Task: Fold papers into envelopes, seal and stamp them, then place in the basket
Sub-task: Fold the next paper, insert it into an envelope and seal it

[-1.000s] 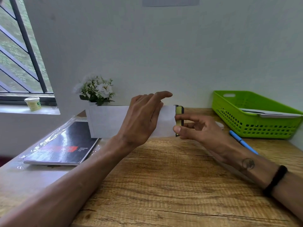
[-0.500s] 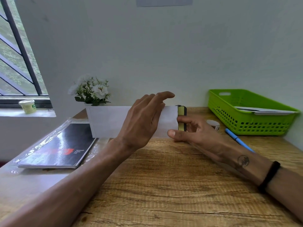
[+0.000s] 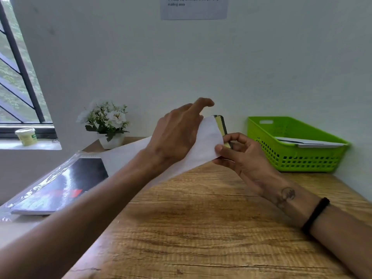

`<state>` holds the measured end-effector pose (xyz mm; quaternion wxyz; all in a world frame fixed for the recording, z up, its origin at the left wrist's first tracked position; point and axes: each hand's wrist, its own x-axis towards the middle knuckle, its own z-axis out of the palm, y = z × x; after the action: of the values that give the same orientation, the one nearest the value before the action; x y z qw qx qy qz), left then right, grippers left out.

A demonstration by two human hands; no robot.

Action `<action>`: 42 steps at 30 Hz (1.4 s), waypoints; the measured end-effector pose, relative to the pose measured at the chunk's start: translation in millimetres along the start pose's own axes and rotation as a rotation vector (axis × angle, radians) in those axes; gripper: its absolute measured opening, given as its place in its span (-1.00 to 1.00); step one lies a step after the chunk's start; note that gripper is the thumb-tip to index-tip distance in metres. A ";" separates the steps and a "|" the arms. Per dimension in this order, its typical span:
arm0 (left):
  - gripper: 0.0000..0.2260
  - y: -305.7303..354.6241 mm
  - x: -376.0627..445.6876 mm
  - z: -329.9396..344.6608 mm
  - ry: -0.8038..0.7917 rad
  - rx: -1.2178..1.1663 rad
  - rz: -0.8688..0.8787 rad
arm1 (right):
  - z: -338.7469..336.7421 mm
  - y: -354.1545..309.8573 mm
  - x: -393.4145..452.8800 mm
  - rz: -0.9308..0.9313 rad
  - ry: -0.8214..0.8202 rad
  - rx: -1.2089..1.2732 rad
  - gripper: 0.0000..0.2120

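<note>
A long white envelope [image 3: 207, 139] is held above the wooden table [image 3: 201, 228], tilted with its right end raised. My left hand [image 3: 177, 133] grips its middle from in front, the index finger lifted free. My right hand [image 3: 239, 156] pinches the envelope's right end between thumb and fingers. A small yellow and black object [image 3: 220, 122] shows behind that end; I cannot tell what it is or which hand holds it. The green basket [image 3: 261, 129] stands at the back right with white envelopes [image 3: 310, 142] lying in it.
A black pad in a clear plastic sleeve [image 3: 58, 190] lies at the left. A white pot of flowers [image 3: 109, 125] stands against the back wall. A small tub [image 3: 26, 136] sits on the window sill. A printed notice [image 3: 194, 7] hangs on the wall.
The envelope has tilted from level to slanted, right end up. My right hand shifted its pinch lower on that end. The pen and small roll by the basket are out of sight now.
</note>
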<state>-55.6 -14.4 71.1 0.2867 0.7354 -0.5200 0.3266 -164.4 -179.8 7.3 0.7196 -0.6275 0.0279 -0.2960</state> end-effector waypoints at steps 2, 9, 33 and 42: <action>-0.55 0.5 18.5 -3.3 -0.115 -0.053 -0.135 | -3.6 -0.2 3.3 0.040 0.056 0.067 -0.74; -0.48 -12.7 5.7 2.1 -0.510 -0.907 -0.931 | -8.2 7.5 8.4 0.168 0.135 0.044 -0.68; -0.83 -28.5 -64.6 37.1 -0.417 -0.927 -0.760 | 10.5 10.1 -9.1 0.180 -0.052 -0.619 -0.71; -0.70 -30.2 -63.0 36.7 -0.411 -0.975 -0.768 | 10.7 10.1 -10.5 0.169 -0.070 -0.525 -0.72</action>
<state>-35.7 3.0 -3.2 0.5783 0.7019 -0.3531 -0.2196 -164.7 -165.1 -3.2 0.5552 -0.7977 0.1307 -0.1958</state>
